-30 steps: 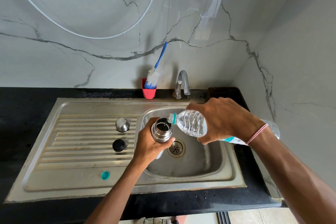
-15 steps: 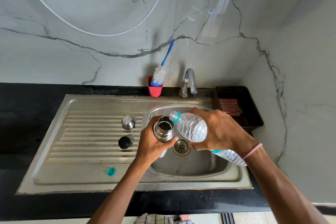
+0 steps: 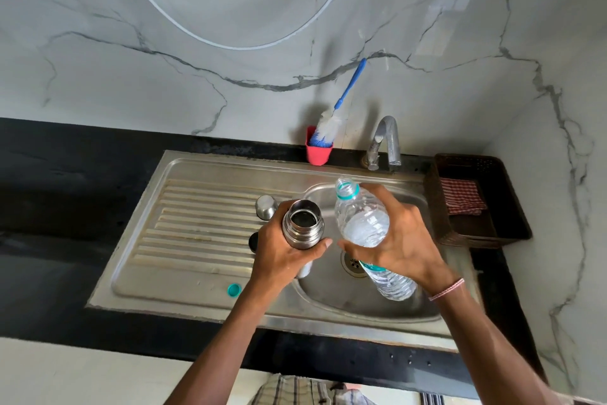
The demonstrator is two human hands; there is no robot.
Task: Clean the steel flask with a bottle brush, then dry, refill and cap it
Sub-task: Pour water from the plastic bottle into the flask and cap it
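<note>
Bottle (image 3: 361,224) swung upright off flask (image 3: 302,224); I log left hand (image 3: 282,256) gripping flask, right hand (image 3: 404,247) bottle. Black tabletop (image 3: 65,207), sink (image 3: 197,289), marble wall (image 3: 131,76). One brush (image 3: 331,122), one tap (image 3: 387,138), three caps (image 3: 234,289).

Left hand (image 3: 282,255), right hand (image 3: 405,240), forearms bare; red-white thread band (image 3: 446,289) right wrist.

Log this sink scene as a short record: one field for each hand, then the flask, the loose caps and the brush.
left hand: grips steel flask above the sink
steel flask: upright, mouth open, no cap on
right hand: holds plastic bottle, neck up, tilted, not pouring
loose caps: steel cup lid and teal cap, both on the drainboard
bottle brush: bristles down in red cup by the wall
</note>
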